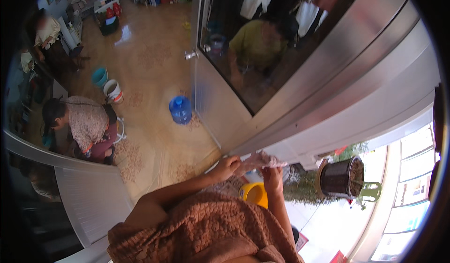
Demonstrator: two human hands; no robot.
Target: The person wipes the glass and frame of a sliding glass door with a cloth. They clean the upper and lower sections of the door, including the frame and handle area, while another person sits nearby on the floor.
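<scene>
A wrung-looking pinkish-brown cloth (258,160) stretches between my two hands, beside the metal door frame. My left hand (226,168) has its fingers curled around the near-left end. At the other end, my right hand (273,178) pinches the cloth, with its fingers partly hidden. Just below the cloth stands a yellow bucket (245,192), part of it behind my right forearm. A brown textured garment (207,224) covers my front.
The metal-framed glass door (228,97) rises close on my right. A blue water jug (180,111) stands near its foot. Left of it are a teal bucket (100,77), a white bucket (113,92) and a seated person (86,122). A dark plant pot (335,176) is at right.
</scene>
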